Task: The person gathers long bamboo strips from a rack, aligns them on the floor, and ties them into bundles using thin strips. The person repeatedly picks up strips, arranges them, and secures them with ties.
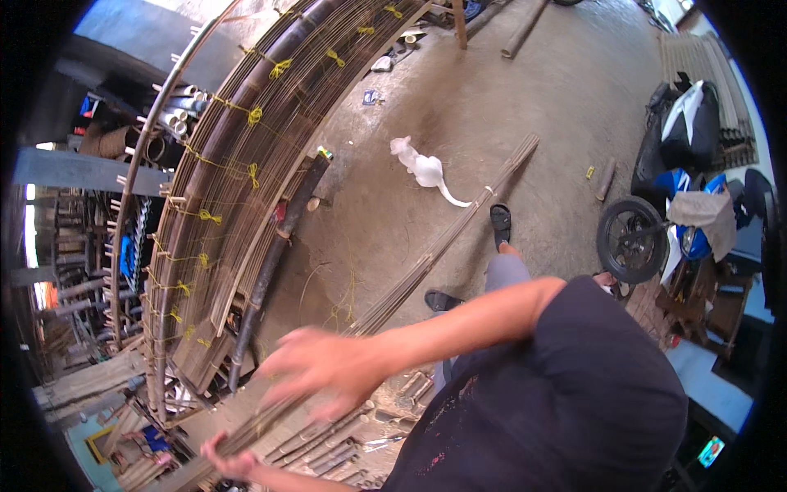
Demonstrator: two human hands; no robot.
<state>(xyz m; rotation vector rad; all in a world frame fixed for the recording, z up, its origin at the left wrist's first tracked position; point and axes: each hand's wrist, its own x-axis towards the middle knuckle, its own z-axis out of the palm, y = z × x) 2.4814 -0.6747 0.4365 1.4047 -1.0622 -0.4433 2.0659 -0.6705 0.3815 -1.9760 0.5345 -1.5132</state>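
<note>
1. Head view: a long bundle of sticks (pixel 422 264) runs slantwise from about 2 o'clock, over the floor (pixel 590 98), down toward 7 o'clock, where it passes beneath one hand and reaches the other.
2. The left hand (pixel 235 462) is low at 7 o'clock, near the rim. Its fingers are curled around the near part of the bundle, so it has hold of the sticks.
3. The right hand (pixel 332 373) is also toward 7 o'clock, but closer to the middle. Its fingers are spread well apart and blurred, and it grips nothing. It lies across the line of the bundle; whether the palm touches the sticks, I cannot tell.
4. The right forearm comes from a black sleeve (pixel 586 336) at 4 o'clock.
5. A pale tie (pixel 489 190) circles the bundle near its far end, at 2 o'clock.
6. Cut bamboo pieces (pixel 334 456) lie between 6 and 7 o'clock, just beside the hands.
7. A curved stack of slats (pixel 307 139) with yellow ties (pixel 255 115) fills the side around 10 o'clock.
8. A white cat (pixel 426 170) is on the floor between 12 and 1 o'clock, its tail close to the bundle.
9. A motorbike wheel (pixel 631 238) stands at 3 o'clock, well apart from both hands.
</note>
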